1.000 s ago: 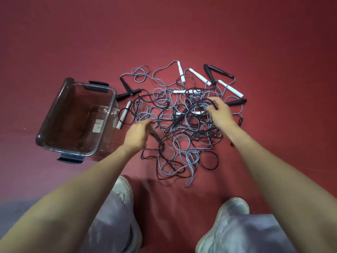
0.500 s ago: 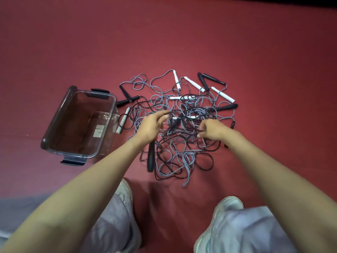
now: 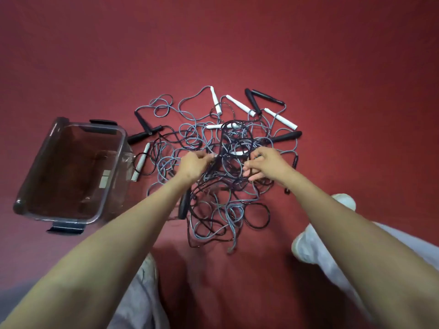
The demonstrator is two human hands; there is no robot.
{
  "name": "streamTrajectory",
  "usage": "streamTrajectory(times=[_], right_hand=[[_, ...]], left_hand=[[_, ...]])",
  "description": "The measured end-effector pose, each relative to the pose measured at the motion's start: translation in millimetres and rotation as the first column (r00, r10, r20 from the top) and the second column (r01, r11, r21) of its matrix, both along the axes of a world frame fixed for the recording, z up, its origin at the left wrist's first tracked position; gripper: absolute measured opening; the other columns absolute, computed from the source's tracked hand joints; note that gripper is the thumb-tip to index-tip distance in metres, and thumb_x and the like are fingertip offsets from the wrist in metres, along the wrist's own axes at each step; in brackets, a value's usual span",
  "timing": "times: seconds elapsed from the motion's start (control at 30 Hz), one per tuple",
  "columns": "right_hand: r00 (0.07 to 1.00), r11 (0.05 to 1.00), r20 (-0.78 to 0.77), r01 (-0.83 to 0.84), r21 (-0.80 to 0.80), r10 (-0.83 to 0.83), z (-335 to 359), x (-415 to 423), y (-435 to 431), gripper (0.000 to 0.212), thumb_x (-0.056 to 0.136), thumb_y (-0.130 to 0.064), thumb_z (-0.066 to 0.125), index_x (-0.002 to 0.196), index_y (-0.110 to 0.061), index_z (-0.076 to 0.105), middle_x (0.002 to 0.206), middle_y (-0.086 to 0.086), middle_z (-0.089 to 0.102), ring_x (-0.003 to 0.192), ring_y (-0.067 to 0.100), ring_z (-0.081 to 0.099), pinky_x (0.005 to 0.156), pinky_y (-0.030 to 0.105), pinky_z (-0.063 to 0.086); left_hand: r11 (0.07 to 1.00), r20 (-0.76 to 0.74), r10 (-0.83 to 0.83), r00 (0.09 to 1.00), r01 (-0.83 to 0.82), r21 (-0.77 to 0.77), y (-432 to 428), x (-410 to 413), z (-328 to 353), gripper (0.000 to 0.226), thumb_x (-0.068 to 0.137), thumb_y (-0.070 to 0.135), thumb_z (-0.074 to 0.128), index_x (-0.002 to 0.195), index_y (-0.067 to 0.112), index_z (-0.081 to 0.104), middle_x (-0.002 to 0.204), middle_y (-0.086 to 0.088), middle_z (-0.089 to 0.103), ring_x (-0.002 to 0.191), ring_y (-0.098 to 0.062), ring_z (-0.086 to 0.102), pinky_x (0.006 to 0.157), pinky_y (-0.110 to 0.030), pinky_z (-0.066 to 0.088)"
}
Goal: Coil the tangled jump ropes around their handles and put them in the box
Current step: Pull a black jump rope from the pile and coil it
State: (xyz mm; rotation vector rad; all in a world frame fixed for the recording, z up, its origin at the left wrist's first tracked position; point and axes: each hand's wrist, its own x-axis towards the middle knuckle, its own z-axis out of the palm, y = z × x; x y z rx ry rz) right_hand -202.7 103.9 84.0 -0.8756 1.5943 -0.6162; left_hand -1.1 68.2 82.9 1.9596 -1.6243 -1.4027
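One black rope lifted higher; left hand grips.

No text is legible; the stickers on the box are blurred.

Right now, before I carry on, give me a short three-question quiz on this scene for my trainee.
1. True or false: the box already holds a coiled rope.
2. The box lies to which side of the tangled ropes? A) the person's left B) the person's right C) beyond them
3. What two colours are the rope handles?
Key: 1 false; 2 A; 3 black and white.
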Motion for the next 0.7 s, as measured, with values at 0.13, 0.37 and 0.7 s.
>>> streamTrajectory(times=[0.13, 0.37, 0.7], right_hand=[[0.969, 0.987, -0.191, 0.153, -0.039, -0.158, -40, -12, -19, 0.026, 0.086, 0.000, 0.068, 0.068, -0.010, 0.051, 0.065, 0.011, 0.056, 0.042, 0.013, 0.058, 0.054, 0.032, 0.057], [0.961, 1.000, -0.276, 0.015, -0.008, -0.017, -73, 10, -26, 0.007, 0.087, -0.004, 0.066, 0.083, -0.006, 0.060, 0.055, 0.000, 0.056, 0.034, 0.006, 0.053, 0.050, 0.025, 0.053], [0.956, 0.991, -0.284, 0.038, -0.128, -0.074, -56, 12, -26, 0.040, 0.091, -0.003, 0.059, 0.129, -0.013, 0.049, 0.072, -0.003, 0.047, 0.040, 0.005, 0.055, 0.057, 0.026, 0.056]], left_hand=[[0.999, -0.011, 0.042, 0.999, -0.042, 0.001, -9, -23, -32, 0.023, 0.097, 0.021, 0.055, 0.108, 0.005, 0.068, 0.105, -0.010, 0.068, 0.092, -0.017, 0.057, 0.072, -0.019, 0.035], [0.994, 0.024, 0.092, 0.995, -0.094, 0.063, -24, -34, -63, 0.023, 0.088, 0.031, 0.069, 0.091, 0.008, 0.063, 0.081, -0.004, 0.063, 0.075, -0.021, 0.056, 0.065, -0.025, 0.038], [0.987, -0.333, 0.082, 0.939, -0.030, 0.158, -13, -18, -36, 0.008, 0.087, 0.001, 0.064, 0.085, 0.009, 0.063, 0.040, 0.013, 0.048, 0.032, 0.001, 0.035, 0.036, -0.013, 0.028]])
